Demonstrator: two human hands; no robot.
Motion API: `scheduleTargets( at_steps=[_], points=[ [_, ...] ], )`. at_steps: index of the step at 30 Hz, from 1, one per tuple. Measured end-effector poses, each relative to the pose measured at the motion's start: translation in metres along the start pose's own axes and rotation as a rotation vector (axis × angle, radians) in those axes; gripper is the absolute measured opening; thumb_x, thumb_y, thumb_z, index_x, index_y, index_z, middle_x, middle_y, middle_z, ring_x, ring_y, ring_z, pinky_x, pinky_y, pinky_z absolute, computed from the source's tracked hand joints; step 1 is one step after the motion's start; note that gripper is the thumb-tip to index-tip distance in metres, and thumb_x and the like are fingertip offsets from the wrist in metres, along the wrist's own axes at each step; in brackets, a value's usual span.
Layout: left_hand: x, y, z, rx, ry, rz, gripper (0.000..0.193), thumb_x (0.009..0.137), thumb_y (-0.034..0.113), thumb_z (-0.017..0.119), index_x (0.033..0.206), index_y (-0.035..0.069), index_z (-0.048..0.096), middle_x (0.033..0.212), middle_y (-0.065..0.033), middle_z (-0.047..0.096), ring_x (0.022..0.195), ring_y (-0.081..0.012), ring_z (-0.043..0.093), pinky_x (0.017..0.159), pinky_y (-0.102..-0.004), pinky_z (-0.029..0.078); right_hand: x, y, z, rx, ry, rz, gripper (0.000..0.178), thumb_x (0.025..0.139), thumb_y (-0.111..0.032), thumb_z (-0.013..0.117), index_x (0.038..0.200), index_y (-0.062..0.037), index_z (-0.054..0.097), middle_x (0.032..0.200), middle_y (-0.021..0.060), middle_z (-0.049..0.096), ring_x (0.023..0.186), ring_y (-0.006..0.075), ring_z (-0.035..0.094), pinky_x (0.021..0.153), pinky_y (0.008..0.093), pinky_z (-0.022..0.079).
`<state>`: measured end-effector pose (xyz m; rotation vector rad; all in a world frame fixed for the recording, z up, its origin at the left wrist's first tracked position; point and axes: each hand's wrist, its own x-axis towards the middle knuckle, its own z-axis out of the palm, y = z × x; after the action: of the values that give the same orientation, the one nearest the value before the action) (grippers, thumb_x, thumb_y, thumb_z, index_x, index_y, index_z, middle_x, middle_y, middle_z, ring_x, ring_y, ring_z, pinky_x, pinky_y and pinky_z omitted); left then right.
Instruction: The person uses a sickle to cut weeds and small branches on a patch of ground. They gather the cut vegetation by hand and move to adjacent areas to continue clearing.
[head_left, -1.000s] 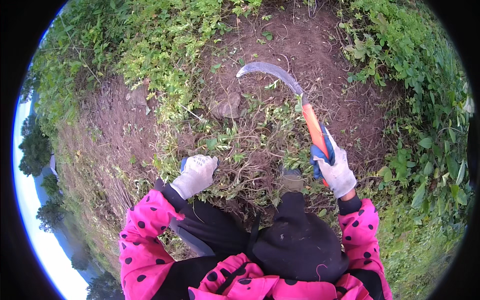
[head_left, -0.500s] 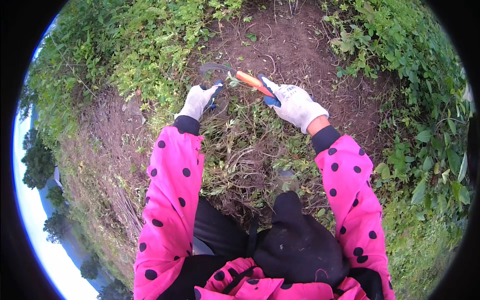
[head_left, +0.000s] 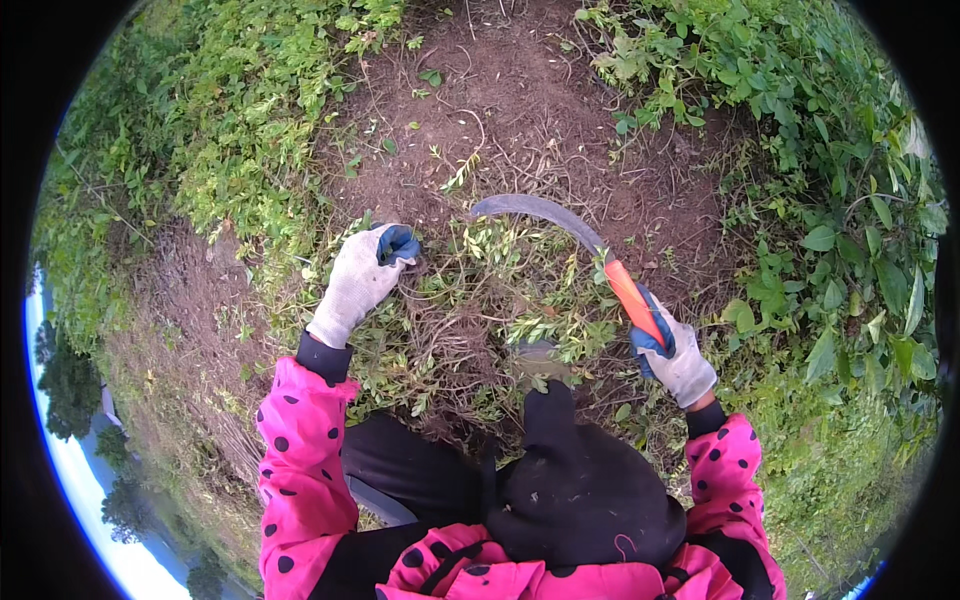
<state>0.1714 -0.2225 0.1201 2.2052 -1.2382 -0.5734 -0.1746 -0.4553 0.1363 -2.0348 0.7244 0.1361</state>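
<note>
My right hand (head_left: 680,362), in a pale glove with blue fingers, is wrapped round the orange handle of a sickle (head_left: 633,303). Its curved grey blade (head_left: 540,208) points left, above the cut weeds (head_left: 470,300). On the left, my left hand (head_left: 362,272), gloved alike, has its fingers curled closed at the upper left edge of the weed heap. Whatever those fingers may hold is hidden. Leafy stems and dry roots lie tangled between my two hands.
Brown soil (head_left: 520,90) with thin roots stretches ahead. Green bushes (head_left: 240,110) grow at the left and dense leafy plants (head_left: 830,230) at the right. My dark-trousered knees (head_left: 415,470) are close below the heap. Trees and sky show at the far left rim.
The sickle has swung away from my left hand, to the right and nearer to me, with my right hand. My left hand has shifted a little left and nearer, fingers curled.
</note>
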Motion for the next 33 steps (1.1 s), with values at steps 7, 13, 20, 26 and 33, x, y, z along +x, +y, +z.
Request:
scheduleTargets(
  at_steps=[7,13,20,26,33],
  points=[
    [0.07,0.097,0.081,0.424,0.162,-0.144,0.103,0.064,0.055,0.071,0.14,0.004,0.021,0.133,-0.0277,0.032,0.115,-0.0448,0.036,0.093,-0.0513,0.035,-0.025,-0.007,0.022,0.784,0.318,0.338,0.058,0.083,-0.001,0.05,0.138,-0.0078,0.03,0.07,0.0051,0.056,0.049,0.0098,0.05,0.046,0.0235,0.045],
    [0.064,0.092,0.103,0.635,0.025,-0.309,0.096,0.065,0.045,0.074,0.132,-0.007,0.029,0.103,-0.0167,0.055,0.099,-0.0282,0.054,0.079,-0.0365,0.046,-0.008,0.003,0.007,-0.068,0.416,-0.097,0.059,0.083,-0.011,0.059,0.137,-0.0107,0.034,0.097,0.0131,0.064,0.079,0.0231,0.065,0.071,0.0333,0.051],
    [0.05,0.071,0.101,0.382,0.058,-0.046,0.047,0.07,0.029,0.07,0.104,0.003,0.052,0.08,-0.0117,0.059,0.075,-0.0297,0.06,0.065,-0.0393,0.047,-0.057,0.033,0.047,-0.077,0.349,0.132,0.064,0.081,-0.021,0.061,0.137,-0.0132,0.03,0.093,0.0219,0.062,0.081,0.0384,0.061,0.069,0.0414,0.05],
    [-0.057,0.098,0.136,0.341,-0.344,-0.164,0.059,0.066,0.026,0.069,0.116,0.006,0.047,0.096,-0.0118,0.057,0.089,-0.0283,0.057,0.074,-0.0395,0.047,-0.174,0.025,0.042,0.009,0.242,0.221,0.062,0.079,-0.018,0.061,0.134,-0.0054,0.036,0.102,0.0189,0.062,0.086,0.0306,0.064,0.075,0.0319,0.048],
    [-0.106,0.046,0.101,0.429,-0.335,-0.149,0.07,0.064,0.028,0.074,0.123,0.008,0.043,0.098,-0.0125,0.056,0.093,-0.0289,0.054,0.077,-0.0402,0.044,-0.128,0.017,0.041,0.355,0.436,0.389,0.043,0.078,-0.005,0.059,0.12,0.0014,0.05,0.081,0.0104,0.064,0.068,0.0198,0.062,0.064,0.0303,0.049]
  ],
)
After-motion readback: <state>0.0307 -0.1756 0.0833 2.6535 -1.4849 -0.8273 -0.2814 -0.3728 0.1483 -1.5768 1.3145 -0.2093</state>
